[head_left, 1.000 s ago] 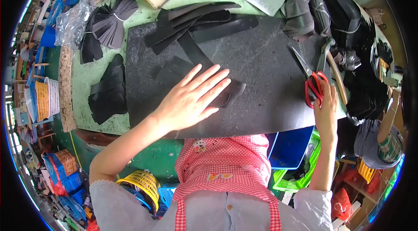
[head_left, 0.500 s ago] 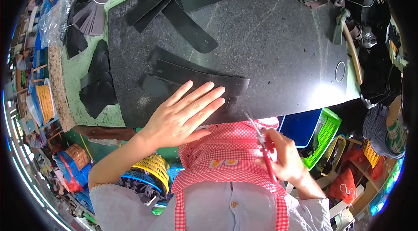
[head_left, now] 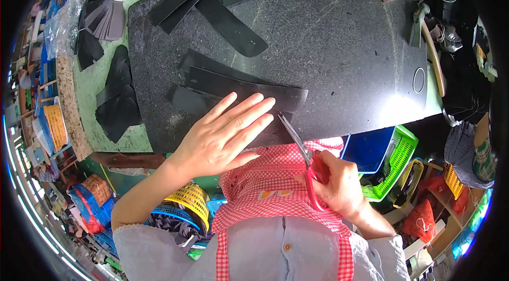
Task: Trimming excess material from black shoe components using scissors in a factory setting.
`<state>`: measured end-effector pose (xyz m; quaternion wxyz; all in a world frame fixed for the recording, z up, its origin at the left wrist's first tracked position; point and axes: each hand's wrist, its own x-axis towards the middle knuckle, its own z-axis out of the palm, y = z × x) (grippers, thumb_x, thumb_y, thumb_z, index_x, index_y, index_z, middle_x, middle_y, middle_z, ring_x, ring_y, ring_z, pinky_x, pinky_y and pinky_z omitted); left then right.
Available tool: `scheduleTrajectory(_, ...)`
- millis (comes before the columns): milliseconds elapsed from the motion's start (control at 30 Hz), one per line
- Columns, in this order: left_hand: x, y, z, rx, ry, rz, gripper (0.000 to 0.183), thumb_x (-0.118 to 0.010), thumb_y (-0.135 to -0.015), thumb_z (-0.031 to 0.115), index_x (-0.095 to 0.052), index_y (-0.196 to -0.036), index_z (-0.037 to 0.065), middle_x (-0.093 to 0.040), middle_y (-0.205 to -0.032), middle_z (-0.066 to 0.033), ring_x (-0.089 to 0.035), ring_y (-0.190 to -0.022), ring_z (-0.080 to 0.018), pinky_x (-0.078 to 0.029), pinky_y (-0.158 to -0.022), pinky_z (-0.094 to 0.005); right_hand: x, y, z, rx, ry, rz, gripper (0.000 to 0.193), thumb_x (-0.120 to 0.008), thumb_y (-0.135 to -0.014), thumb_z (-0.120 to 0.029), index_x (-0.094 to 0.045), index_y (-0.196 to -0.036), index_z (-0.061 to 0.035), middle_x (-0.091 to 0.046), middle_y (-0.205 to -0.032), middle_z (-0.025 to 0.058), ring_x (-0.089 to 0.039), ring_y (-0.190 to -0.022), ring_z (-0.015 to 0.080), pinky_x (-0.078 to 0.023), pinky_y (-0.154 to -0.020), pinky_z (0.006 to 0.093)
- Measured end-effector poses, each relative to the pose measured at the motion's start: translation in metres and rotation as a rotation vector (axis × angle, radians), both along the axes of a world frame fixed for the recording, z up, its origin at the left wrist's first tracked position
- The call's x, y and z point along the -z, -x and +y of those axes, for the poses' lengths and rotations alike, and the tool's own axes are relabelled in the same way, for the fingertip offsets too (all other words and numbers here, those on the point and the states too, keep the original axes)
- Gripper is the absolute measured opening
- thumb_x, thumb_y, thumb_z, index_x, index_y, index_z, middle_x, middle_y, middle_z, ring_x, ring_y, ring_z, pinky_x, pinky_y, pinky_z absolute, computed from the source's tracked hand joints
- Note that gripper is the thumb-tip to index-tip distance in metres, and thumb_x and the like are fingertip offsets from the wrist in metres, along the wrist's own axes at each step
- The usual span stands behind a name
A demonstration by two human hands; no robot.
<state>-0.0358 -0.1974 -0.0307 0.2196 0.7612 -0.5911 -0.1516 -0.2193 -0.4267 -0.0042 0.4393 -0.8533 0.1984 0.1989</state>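
Note:
My left hand [head_left: 217,135] lies flat with its fingers spread over several dark leather-like strips, among them a long black strip [head_left: 238,85] and a lower one [head_left: 192,101] partly covered by the hand. In my right hand [head_left: 342,185] are red-handled scissors [head_left: 299,143], gripped by the handles. Their narrow blades point up and left, with the tips just right of my left fingertips, over the strips' near right end. Whether the tips touch material is hard to tell. Beneath everything is a dark speckled board [head_left: 339,79].
More black strips [head_left: 233,24] lie fanned across the board's far left. Tied grey strips [head_left: 112,8] and loose black pieces [head_left: 119,95] sit along the left. A hammer [head_left: 432,58] and a thin ring [head_left: 418,80] lie right. Below are a blue bin [head_left: 367,151] and green basket [head_left: 398,167].
The scissors have moved up and left, their tips now beside my left fingertips, and more of the blades shows. My left hand stays in nearly the same place.

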Motion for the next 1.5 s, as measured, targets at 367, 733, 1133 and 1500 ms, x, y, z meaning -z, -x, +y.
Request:
scheduleTrajectory(367,0.0,0.0,-0.001,-0.005,-0.001,0.01,0.077,-0.079,-0.081,0.031,-0.05,-0.148,0.004,-0.045,-0.158,-0.0155,-0.044,-0.146,-0.0337,-0.029,-0.122,-0.0552,0.0,-0.005,0.001,0.011,0.036,0.003,0.049,-0.086,-0.082,-0.043,-0.059,-0.079,-0.0018,-0.058,-0.06,0.0101,-0.059,-0.05,0.0237,-0.049,-0.053,0.0356)
scheduleTrajectory(733,0.0,0.001,0.001,-0.02,-0.009,-0.003,0.073,-0.075,-0.087,0.03,-0.047,-0.15,0.006,-0.042,-0.16,-0.0111,-0.04,-0.149,-0.0284,-0.028,-0.123,-0.0523,-0.005,0.017,-0.016,0.024,-0.082,0.069,0.049,-0.084,-0.085,-0.041,-0.06,-0.088,0.0011,-0.057,-0.062,0.0122,-0.057,-0.051,0.0234,-0.047,-0.053,0.0369)
scheduleTrajectory(1133,0.001,0.001,-0.001,-0.023,0.017,0.023,0.074,-0.078,-0.082,0.028,-0.049,-0.147,0.006,-0.047,-0.157,-0.0137,-0.043,-0.146,-0.0358,-0.03,-0.12,-0.057,0.0,0.009,-0.01,0.002,-0.013,-0.011,0.05,-0.085,-0.082,-0.043,-0.062,-0.091,-0.0001,-0.06,-0.064,0.0141,-0.063,-0.055,0.0321,-0.051,-0.055,0.0385)
scheduleTrajectory(1500,-0.007,-0.002,-0.005,-0.017,0.027,0.034,0.074,-0.08,-0.079,0.028,-0.053,-0.144,0.007,-0.048,-0.155,-0.0133,-0.045,-0.144,-0.0353,-0.032,-0.119,-0.0566,0.016,0.02,-0.021,0.23,-0.253,0.023,0.039,-0.078,-0.093,-0.032,-0.059,-0.089,0.0019,-0.055,-0.062,0.0143,-0.051,-0.055,0.0151,-0.044,-0.054,0.0321)
